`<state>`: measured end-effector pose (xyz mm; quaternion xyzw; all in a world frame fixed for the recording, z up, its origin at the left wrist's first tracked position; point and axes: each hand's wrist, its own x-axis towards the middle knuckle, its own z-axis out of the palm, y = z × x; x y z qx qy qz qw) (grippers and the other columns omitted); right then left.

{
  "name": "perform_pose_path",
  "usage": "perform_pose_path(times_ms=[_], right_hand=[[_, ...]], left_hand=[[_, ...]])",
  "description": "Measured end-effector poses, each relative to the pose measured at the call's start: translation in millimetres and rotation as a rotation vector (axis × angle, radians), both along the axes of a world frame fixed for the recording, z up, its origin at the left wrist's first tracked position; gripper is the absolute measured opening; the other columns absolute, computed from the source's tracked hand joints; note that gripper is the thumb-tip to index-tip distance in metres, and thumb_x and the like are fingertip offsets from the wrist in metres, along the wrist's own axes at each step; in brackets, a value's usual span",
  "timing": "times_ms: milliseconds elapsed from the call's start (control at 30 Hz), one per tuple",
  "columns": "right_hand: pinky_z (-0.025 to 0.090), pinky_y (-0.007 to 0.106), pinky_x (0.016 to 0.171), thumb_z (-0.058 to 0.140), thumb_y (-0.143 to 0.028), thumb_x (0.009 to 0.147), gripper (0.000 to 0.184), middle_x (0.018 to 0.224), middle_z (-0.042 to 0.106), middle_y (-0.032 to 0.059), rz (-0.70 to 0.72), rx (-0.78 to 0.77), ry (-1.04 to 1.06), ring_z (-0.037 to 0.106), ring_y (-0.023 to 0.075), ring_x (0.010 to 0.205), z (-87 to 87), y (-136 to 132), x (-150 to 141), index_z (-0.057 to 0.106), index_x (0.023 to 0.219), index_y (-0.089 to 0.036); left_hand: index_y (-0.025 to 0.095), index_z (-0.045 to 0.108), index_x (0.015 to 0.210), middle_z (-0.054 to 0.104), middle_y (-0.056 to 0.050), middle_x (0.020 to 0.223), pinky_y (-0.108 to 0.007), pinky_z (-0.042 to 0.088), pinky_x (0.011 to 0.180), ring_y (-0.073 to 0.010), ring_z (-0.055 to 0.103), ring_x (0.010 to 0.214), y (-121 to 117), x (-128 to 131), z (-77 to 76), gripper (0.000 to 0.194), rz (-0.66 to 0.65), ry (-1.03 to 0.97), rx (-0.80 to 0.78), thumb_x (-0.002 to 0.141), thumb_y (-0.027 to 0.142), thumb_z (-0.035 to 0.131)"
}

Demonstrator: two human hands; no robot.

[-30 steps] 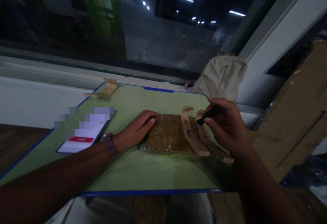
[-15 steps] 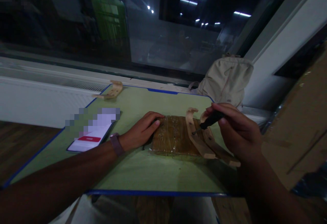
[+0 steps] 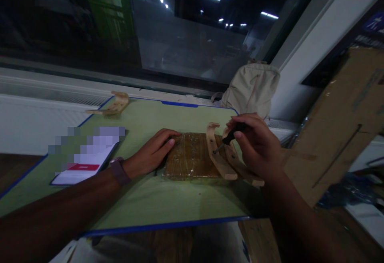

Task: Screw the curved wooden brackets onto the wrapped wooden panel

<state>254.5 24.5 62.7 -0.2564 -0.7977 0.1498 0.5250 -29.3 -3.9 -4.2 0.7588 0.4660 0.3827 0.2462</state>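
The curved, pale wooden strip (image 3: 217,161) lies just left of the right hand (image 3: 259,145), whose fingers are closed around the black handle of a slim, metal-shafted screwdriver (image 3: 230,135). From that grip, the shaft slants leftward and down, its tip at the nearer of the strip's two visible dark holes; whether it is seated in a screw is too small to tell. The strip's long axis runs from a hooked far end toward the person's side, its near end leaning a little to the right, so the shaft comes in across it. A second curved wooden strip (image 3: 235,161) sits beside it, between the first strip and the gripping hand, partly hidden by the tool and fingers. Left of the grip and under the first strip is a flat brown block wrapped in clear plastic (image 3: 192,157), longer from side to side. The left hand (image 3: 154,153) holds no tool and rests against the block's far-left edge, thumb and fingers spread there. Of the two, the right hand is clearly nearer the first strip; much of the block's width separates the left hand from it.
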Motion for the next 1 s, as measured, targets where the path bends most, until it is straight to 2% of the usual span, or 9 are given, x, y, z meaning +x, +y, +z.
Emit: perform_pose_path(times_ms=[133,267,367,500,600,667,800,867,1000], right_hand=[[0.061,0.036,0.074,0.073,-0.024,0.086,0.024,0.09,0.071,0.002,-0.044,-0.138,0.117,0.073,0.0183,0.081,-2.3,0.0,-1.8,0.063,0.108,-0.025],[0.054,0.023,0.055,0.083,-0.026,0.075,0.029,0.074,0.063,-0.0046,-0.149,-0.012,0.11,0.065,0.0119,0.062,-1.8,1.5,-0.6,0.061,0.094,-0.024],[0.058,0.029,0.067,0.069,-0.031,0.089,0.021,0.087,0.068,0.0003,-0.109,0.066,-0.021,0.068,0.0151,0.075,-0.4,3.4,3.4,0.064,0.109,-0.026],[0.055,0.047,0.099,0.048,-0.039,0.1,0.039,0.131,0.064,0.0078,0.157,-0.081,-0.094,0.061,0.0243,0.123,3.5,3.4,6.0,0.052,0.138,-0.031],[0.057,0.045,0.099,0.05,-0.035,0.1,0.043,0.127,0.066,0.0066,0.336,-0.176,-0.06,0.066,0.0218,0.118,3.5,2.2,2.6,0.045,0.143,-0.034],[0.061,0.037,0.086,0.056,-0.03,0.098,0.041,0.107,0.072,0.0038,0.327,-0.162,-0.018,0.073,0.0187,0.099,0.0,2.4,0.4,0.046,0.138,-0.033],[0.061,0.032,0.073,0.075,-0.027,0.086,0.039,0.088,0.073,0.0001,0.076,-0.008,0.012,0.075,0.0174,0.078,-7.9,4.6,3.0,0.057,0.121,-0.029],[0.061,0.037,0.08,0.074,-0.033,0.086,0.039,0.095,0.076,0.003,0.048,0.037,-0.03,0.075,0.0199,0.087,-7.2,4.3,5.7,0.06,0.123,-0.028],[0.059,0.046,0.095,0.054,-0.039,0.098,0.042,0.128,0.069,0.0083,0.181,-0.078,-0.057,0.069,0.0237,0.115,0.2,-0.4,4.9,0.052,0.14,-0.03]], left_hand=[[0.019,0.055,0.122,0.063,-0.01,0.121,-0.046,0.046,0.105,-0.0261,0.059,0.115,-0.3,1.4,2.0,0.035,0.015,0.008,-0.006,0.102,0.04,0.035],[0.018,0.055,0.121,0.063,-0.01,0.118,-0.044,0.046,0.105,-0.0263,0.059,0.114,-0.6,2.4,3.6,0.037,0.01,0.003,-0.008,0.102,0.042,0.035],[0.018,0.055,0.121,0.063,-0.011,0.118,-0.044,0.046,0.105,-0.0265,0.059,0.114,-0.6,1.6,3.1,0.038,0.006,0.005,-0.008,0.102,0.044,0.035],[0.019,0.055,0.122,0.064,-0.01,0.119,-0.045,0.046,0.104,-0.027,0.06,0.114,-0.2,0.7,1.8,0.038,0.008,0.01,-0.007,0.102,0.044,0.035],[0.02,0.056,0.121,0.064,-0.01,0.119,-0.044,0.047,0.104,-0.0271,0.06,0.114,0.3,1.0,1.0,0.038,0.006,0.0,-0.003,0.102,0.045,0.035],[0.02,0.057,0.12,0.064,-0.01,0.118,-0.044,0.047,0.103,-0.0269,0.061,0.113,0.7,1.4,0.7,0.038,0.007,-0.009,0.004,0.102,0.046,0.036],[0.022,0.057,0.119,0.065,-0.009,0.117,-0.045,0.048,0.103,-0.0267,0.061,0.113,1.1,1.4,0.3,0.035,0.015,-0.015,0.014,0.102,0.045,0.036],[0.022,0.057,0.119,0.065,-0.009,0.117,-0.045,0.048,0.104,-0.0265,0.061,0.113,1.3,1.1,-0.5,0.035,0.015,-0.014,0.011,0.102,0.045,0.036],[0.02,0.056,0.121,0.064,-0.009,0.119,-0.044,0.047,0.104,-0.026,0.06,0.114,1.8,0.5,-2.7,0.038,0.011,-0.011,0.005,0.102,0.046,0.036]])
